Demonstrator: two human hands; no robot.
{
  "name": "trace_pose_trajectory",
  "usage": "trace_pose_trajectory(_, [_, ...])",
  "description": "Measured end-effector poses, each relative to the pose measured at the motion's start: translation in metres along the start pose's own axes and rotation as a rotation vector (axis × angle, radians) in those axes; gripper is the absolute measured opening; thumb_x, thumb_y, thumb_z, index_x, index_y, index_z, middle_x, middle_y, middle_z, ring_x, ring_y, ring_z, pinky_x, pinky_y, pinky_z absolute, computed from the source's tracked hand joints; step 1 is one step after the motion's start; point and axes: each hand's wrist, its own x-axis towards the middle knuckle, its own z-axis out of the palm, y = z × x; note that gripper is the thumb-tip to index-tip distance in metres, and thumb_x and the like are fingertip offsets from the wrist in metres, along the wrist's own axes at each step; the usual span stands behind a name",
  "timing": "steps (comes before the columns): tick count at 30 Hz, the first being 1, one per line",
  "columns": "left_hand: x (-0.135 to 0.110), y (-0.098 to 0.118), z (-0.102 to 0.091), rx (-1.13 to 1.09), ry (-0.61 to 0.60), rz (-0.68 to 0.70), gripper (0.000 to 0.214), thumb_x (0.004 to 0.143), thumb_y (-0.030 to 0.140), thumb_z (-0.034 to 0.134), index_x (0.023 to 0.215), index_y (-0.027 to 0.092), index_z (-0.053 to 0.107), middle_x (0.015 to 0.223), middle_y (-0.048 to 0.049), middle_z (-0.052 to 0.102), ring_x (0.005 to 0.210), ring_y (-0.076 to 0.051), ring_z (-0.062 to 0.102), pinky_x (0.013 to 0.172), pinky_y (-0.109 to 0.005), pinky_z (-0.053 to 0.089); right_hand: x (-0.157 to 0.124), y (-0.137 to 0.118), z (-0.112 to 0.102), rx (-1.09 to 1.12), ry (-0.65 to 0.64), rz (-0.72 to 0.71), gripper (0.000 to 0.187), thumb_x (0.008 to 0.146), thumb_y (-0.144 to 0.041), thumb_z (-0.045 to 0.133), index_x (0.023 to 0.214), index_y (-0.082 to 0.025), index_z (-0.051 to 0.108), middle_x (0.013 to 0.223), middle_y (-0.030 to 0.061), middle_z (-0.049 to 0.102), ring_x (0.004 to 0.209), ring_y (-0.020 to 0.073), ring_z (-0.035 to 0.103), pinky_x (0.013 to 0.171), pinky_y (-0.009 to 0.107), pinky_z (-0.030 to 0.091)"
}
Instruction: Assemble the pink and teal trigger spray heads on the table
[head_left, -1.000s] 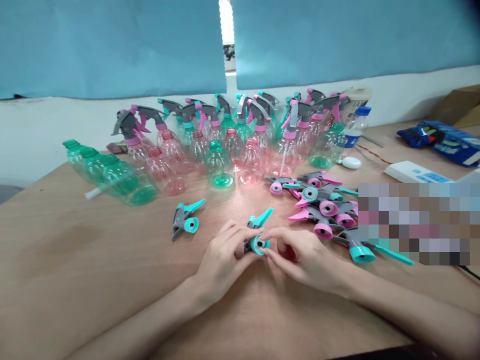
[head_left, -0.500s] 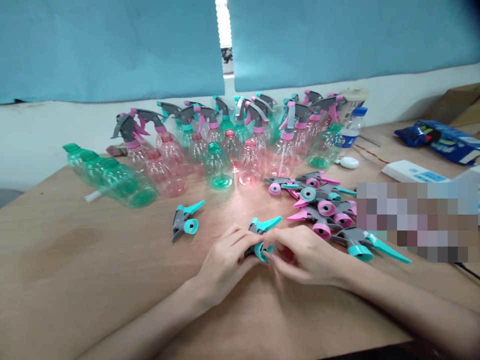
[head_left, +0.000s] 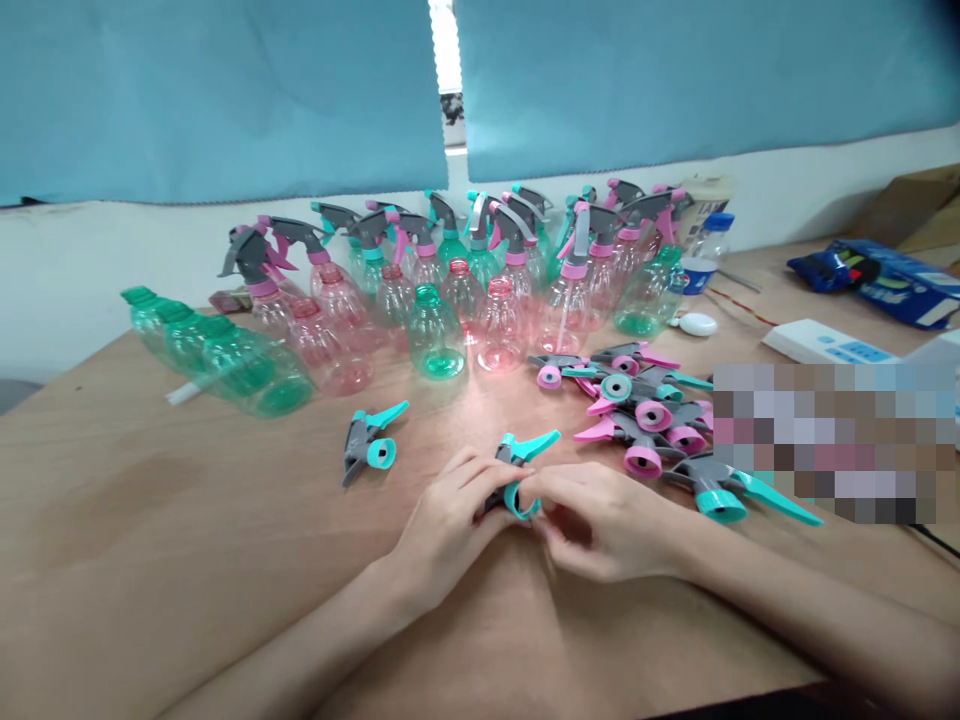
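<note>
My left hand (head_left: 446,520) is closed around a grey and turquoise spray trigger head (head_left: 517,450), its turquoise collar turned toward me. Fingers of my right hand (head_left: 607,520) are pinched together at the collar's right edge; whatever lies between their tips is hidden. Just left of my hands, another turquoise trigger head (head_left: 367,448) lies on the table. To the right is a pile of pink and turquoise trigger heads (head_left: 652,415), the closest being a turquoise one (head_left: 720,500) beside my right wrist.
Behind my hands stand several pink and green bottles, among them an uncapped green bottle (head_left: 437,335) and an uncapped pink bottle (head_left: 501,325). Green bottles (head_left: 240,360) lean at the left. A white box (head_left: 829,345) and a blue packet (head_left: 885,285) lie right, near a blurred-out patch.
My right hand has shifted slightly down, its fingertips moving from inside the collar to its right edge. The left hand keeps its hold on the trigger head.
</note>
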Motion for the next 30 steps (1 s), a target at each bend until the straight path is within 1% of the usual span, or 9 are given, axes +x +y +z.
trace_pose_trajectory(4, [0.0004, -0.0017, -0.0008, -0.005, 0.031, -0.033, 0.021, 0.085, 0.015, 0.060, 0.105, 0.021, 0.061, 0.088, -0.0023, 0.064, 0.079, -0.017, 0.054, 0.069, -0.027, 0.048, -0.0005, 0.0006, -0.0017, 0.139, 0.003, 0.059, 0.016, 0.077, -0.011, 0.053, 0.091, -0.018, 0.054, 0.075, 0.0013, 0.060, 0.066, 0.0128, 0.056, 0.062, 0.024, 0.046])
trace_pose_trajectory(6, [0.0002, -0.0019, -0.0013, 0.001, 0.043, -0.044, 0.021, 0.085, 0.015, 0.060, 0.105, 0.021, 0.061, 0.086, -0.0019, 0.063, 0.075, -0.016, 0.053, 0.066, -0.026, 0.048, -0.0002, 0.0002, -0.0012, 0.227, 0.016, 0.139, 0.008, 0.081, -0.019, 0.058, 0.087, -0.018, 0.055, 0.075, 0.0013, 0.061, 0.065, 0.0122, 0.057, 0.061, 0.023, 0.047])
trace_pose_trajectory(8, [-0.0002, -0.0018, -0.0018, 0.009, 0.052, -0.052, 0.021, 0.085, 0.017, 0.060, 0.106, 0.021, 0.061, 0.085, -0.0019, 0.062, 0.072, -0.015, 0.053, 0.064, -0.026, 0.047, 0.0003, -0.0010, -0.0002, 0.280, 0.042, 0.222, 0.010, 0.084, -0.027, 0.059, 0.084, -0.018, 0.055, 0.076, 0.0013, 0.062, 0.064, 0.0119, 0.058, 0.060, 0.023, 0.047])
trace_pose_trajectory(13, [-0.0005, -0.0008, -0.0027, 0.017, 0.075, -0.073, 0.021, 0.086, 0.026, 0.060, 0.106, 0.020, 0.062, 0.078, -0.0018, 0.059, 0.068, -0.015, 0.051, 0.061, -0.025, 0.046, 0.0001, -0.0038, 0.0010, 0.360, 0.086, 0.297, 0.009, 0.087, -0.021, 0.054, 0.078, -0.019, 0.055, 0.074, 0.0000, 0.061, 0.065, 0.0109, 0.058, 0.059, 0.021, 0.048])
trace_pose_trajectory(17, [0.0000, -0.0004, -0.0034, -0.004, 0.083, -0.089, 0.021, 0.086, 0.021, 0.061, 0.106, 0.021, 0.061, 0.077, -0.0010, 0.058, 0.069, -0.015, 0.050, 0.059, -0.024, 0.045, -0.0019, -0.0009, 0.0002, 0.474, 0.144, 0.316, 0.003, 0.090, -0.021, 0.052, 0.092, -0.020, 0.050, 0.078, 0.0006, 0.062, 0.069, 0.0121, 0.062, 0.061, 0.023, 0.051])
trace_pose_trajectory(20, [0.0000, -0.0010, -0.0035, -0.010, 0.079, -0.087, 0.025, 0.084, 0.016, 0.062, 0.108, 0.023, 0.060, 0.080, -0.0008, 0.058, 0.072, -0.016, 0.051, 0.061, -0.024, 0.045, -0.0019, 0.0019, -0.0015, 0.562, 0.192, 0.376, 0.016, 0.089, -0.023, 0.054, 0.102, -0.021, 0.045, 0.087, 0.0018, 0.063, 0.078, 0.0134, 0.065, 0.063, 0.023, 0.052])
trace_pose_trajectory(22, [-0.0003, -0.0017, -0.0032, -0.014, 0.080, -0.088, 0.026, 0.084, 0.016, 0.063, 0.108, 0.022, 0.060, 0.079, -0.0006, 0.058, 0.073, -0.016, 0.051, 0.061, -0.024, 0.044, -0.0008, 0.0027, -0.0030, 0.596, 0.157, 0.408, 0.016, 0.088, -0.025, 0.057, 0.099, -0.021, 0.046, 0.086, 0.0016, 0.064, 0.077, 0.0132, 0.065, 0.060, 0.022, 0.052])
trace_pose_trajectory(26, [-0.0013, -0.0030, -0.0020, -0.024, 0.064, -0.093, 0.027, 0.082, 0.016, 0.065, 0.108, 0.021, 0.061, 0.081, -0.0012, 0.059, 0.071, -0.015, 0.050, 0.059, -0.024, 0.043, 0.0008, 0.0014, -0.0036, 0.703, 0.036, 0.432, 0.011, 0.088, -0.026, 0.057, 0.093, -0.019, 0.050, 0.072, -0.0020, 0.063, 0.058, 0.0092, 0.061, 0.051, 0.019, 0.048])
trace_pose_trajectory(30, [-0.0013, -0.0027, -0.0015, -0.018, 0.041, -0.062, 0.028, 0.080, 0.014, 0.067, 0.106, 0.021, 0.061, 0.081, -0.0015, 0.062, 0.074, -0.017, 0.051, 0.062, -0.025, 0.044, 0.0006, -0.0012, 0.0000, 0.726, 0.047, 0.447, 0.011, 0.090, -0.027, 0.054, 0.095, -0.019, 0.050, 0.069, -0.0035, 0.061, 0.054, 0.0088, 0.060, 0.049, 0.020, 0.047])
